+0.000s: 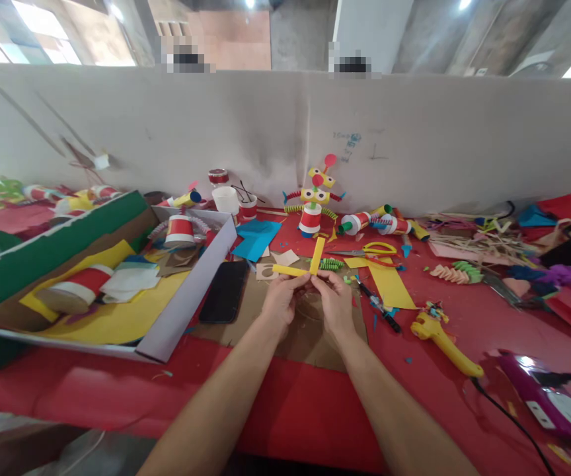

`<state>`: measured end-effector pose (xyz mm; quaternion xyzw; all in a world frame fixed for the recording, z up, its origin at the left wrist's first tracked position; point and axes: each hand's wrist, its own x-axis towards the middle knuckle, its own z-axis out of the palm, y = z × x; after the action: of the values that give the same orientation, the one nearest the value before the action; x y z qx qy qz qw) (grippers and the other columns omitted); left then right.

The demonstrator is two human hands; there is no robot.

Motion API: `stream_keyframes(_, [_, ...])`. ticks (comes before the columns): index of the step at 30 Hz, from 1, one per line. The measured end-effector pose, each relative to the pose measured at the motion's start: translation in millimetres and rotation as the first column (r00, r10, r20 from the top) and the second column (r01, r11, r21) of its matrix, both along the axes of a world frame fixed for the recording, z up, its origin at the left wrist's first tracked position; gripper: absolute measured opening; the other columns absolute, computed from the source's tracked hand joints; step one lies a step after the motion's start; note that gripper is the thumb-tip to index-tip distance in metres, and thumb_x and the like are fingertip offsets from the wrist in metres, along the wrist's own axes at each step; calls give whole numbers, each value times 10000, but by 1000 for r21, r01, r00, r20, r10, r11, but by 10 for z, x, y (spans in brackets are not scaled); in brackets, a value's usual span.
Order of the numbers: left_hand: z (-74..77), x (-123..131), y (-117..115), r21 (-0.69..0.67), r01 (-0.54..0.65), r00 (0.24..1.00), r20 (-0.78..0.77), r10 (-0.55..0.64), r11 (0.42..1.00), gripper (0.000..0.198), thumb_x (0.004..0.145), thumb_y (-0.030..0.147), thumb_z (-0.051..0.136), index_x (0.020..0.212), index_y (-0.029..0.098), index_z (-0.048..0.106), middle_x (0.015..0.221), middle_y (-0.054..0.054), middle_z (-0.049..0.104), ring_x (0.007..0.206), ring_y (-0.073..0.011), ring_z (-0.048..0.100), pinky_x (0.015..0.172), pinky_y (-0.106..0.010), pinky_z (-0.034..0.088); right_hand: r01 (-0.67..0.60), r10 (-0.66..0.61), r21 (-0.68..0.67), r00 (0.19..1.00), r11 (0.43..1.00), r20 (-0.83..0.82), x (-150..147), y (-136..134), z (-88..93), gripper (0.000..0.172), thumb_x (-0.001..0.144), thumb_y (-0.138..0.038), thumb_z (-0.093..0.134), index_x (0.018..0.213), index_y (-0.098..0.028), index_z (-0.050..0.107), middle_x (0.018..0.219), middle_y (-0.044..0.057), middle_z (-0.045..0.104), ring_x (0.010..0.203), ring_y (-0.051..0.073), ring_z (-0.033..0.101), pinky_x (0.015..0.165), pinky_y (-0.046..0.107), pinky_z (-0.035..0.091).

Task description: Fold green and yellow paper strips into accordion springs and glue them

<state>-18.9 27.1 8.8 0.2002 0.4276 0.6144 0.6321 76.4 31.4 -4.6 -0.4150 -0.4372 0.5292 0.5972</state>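
Observation:
Two yellow paper strips (318, 252) meet at a corner, one pointing up and the other out to the left. My left hand (281, 301) pinches them near the corner from the left. On the other side my right hand (334, 301) grips the same corner, its fingertips touching those of my left hand. Both hands are above a brown cardboard sheet (310, 350) on the red table (310, 413). Just behind the right hand lies a green folded paper spring (332, 264).
At left stands a box (186, 297) with paper and a cup; a black phone (224, 291) lies beside it. Paper-cup figures (310, 218) stand behind. Yellow-handled scissors (379, 248), yellow paper (392, 285), a yellow glue gun (447, 344) and a purple device (553, 400) lie right.

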Motion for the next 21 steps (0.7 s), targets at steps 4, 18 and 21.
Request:
stream_keyframes(4, [-13,0,15,42,-22,998,-63,25,999,259,476,207,783,687,114,664,636,-47,666,579,-129,593,602,-247,452,-14,13,-32,999,999,-35,15,27,3,160,668,-330,628,727,-181,629,671,-3,655,564,142,581,615,301,496])
stream_keyframes(18, [-57,17,26,158,-105,981,-148,128,982,311,476,159,774,737,120,609,659,-20,637,623,-123,586,638,-252,446,1,-1,15,1000,1000,-16,35,43,-20,214,700,-384,618,757,-178,625,671,-1,642,559,139,581,586,292,489])
stream_keyframes(21, [-71,24,35,168,-109,981,-142,133,980,294,488,160,765,729,123,601,649,-19,630,612,-128,586,629,-259,448,-4,1,-28,996,1000,-89,20,41,-13,208,672,-362,654,765,-178,628,682,-8,639,573,128,574,594,282,484])
